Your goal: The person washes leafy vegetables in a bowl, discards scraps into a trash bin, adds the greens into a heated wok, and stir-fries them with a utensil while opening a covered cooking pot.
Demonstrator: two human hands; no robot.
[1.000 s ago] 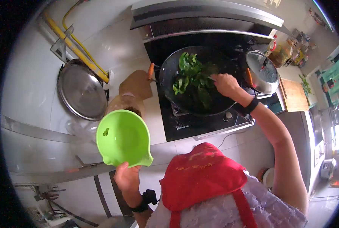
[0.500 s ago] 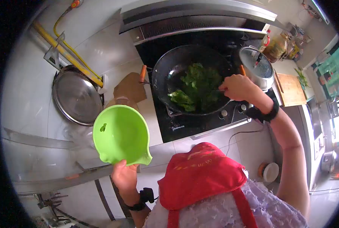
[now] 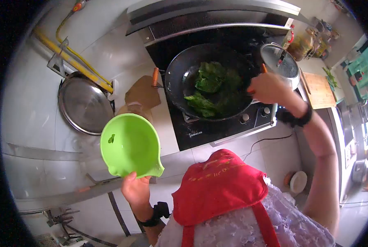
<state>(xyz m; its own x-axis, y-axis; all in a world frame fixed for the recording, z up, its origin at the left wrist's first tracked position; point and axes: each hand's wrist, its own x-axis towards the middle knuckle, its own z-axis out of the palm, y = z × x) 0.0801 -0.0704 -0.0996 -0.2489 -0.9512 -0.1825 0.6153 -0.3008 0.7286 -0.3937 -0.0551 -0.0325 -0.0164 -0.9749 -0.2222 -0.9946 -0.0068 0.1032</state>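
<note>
My left hand (image 3: 136,190) grips the lower rim of a light green bowl (image 3: 131,144), which is tilted toward me and has a small piece of leaf stuck inside. Dark green leaves (image 3: 210,77) lie in a black wok (image 3: 180,84) on the stove. At the wok's right edge is my right hand (image 3: 269,88), blurred and closed around something I cannot make out. The wok's orange-tipped handle (image 3: 155,77) sticks out on its left.
A lidded pot (image 3: 279,61) stands right of the wok, beside a wooden board (image 3: 319,90). Bottles and jars (image 3: 302,44) are behind it. A large round metal lid (image 3: 86,103) leans at left near a yellow pipe (image 3: 72,59). The range hood (image 3: 213,12) is above the stove.
My right hand has moved right, from over the leaves to the wok's right edge. The leaves have shifted and lie lower in clumps. The bowl stays in my left hand, slightly farther left.
</note>
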